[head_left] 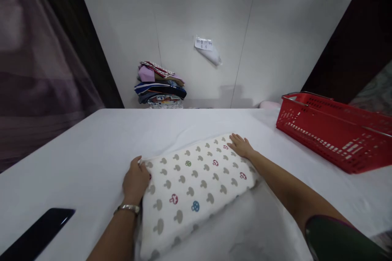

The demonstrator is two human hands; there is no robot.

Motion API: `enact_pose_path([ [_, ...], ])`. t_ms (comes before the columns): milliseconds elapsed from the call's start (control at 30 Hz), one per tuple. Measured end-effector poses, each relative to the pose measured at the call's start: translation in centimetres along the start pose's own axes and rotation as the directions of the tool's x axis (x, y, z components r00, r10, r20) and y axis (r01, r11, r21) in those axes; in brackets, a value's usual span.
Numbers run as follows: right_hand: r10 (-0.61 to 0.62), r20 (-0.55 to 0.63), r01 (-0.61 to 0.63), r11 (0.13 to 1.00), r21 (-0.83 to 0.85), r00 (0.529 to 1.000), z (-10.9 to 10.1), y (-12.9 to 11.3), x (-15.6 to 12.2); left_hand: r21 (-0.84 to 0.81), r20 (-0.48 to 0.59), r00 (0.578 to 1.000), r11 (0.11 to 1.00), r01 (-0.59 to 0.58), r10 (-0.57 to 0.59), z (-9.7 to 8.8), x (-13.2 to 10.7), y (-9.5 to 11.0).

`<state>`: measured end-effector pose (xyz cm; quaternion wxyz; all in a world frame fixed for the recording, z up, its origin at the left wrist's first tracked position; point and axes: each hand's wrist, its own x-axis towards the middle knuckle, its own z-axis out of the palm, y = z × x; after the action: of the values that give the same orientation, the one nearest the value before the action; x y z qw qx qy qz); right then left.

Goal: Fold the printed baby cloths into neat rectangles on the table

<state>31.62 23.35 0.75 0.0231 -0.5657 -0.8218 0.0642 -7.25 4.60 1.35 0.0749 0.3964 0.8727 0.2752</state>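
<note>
A folded white cloth [202, 179] printed with grey, red, green and blue mushrooms lies tilted across the white table in front of me. My left hand [136, 178], with a metal band at the wrist, is closed on its far left corner, thumb and fingers at the edge. On the far right corner, my right hand [241, 145] rests flat with its fingers spread. Thin, whitish, see-through material that looks like a plastic bag [254, 220] shows along the cloth's near edge. I cannot tell whether the cloth is inside it.
A red plastic basket [333, 130] with metal handles stands at the right. At the lower left lies a black phone-like slab [39, 232]. Folded fabrics [161, 83] are stacked behind the table's far edge, and a labelled paper [206, 49] hangs on the wall.
</note>
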Motion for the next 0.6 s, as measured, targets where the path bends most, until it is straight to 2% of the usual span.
enact_pose_path([
  [133,0.044,0.089,-0.049,0.997,0.056,0.995,-0.6,0.5,-0.5,-0.010,-0.001,1.000,1.000,0.011,-0.011,-0.2,-0.1,0.2],
  [300,0.062,-0.036,-0.063,0.997,-0.042,0.997,-0.6,0.8,-3.6,-0.053,0.001,1.000,0.999,0.007,-0.007,0.1,0.2,0.0],
  [400,0.072,-0.013,-0.073,0.992,-0.100,0.997,0.3,1.5,-5.9,-0.062,-0.004,1.000,0.998,0.006,-0.006,0.2,0.3,0.0],
  [500,0.062,0.007,-0.061,0.996,-0.068,0.998,0.6,2.2,-6.9,-0.108,0.004,1.000,0.994,0.009,-0.009,0.3,0.1,-0.1],
  [600,0.047,-0.112,-0.049,0.999,-0.013,0.993,0.4,3.2,-7.5,-0.217,0.003,1.000,0.976,0.001,-0.001,0.3,-0.4,-0.6],
])
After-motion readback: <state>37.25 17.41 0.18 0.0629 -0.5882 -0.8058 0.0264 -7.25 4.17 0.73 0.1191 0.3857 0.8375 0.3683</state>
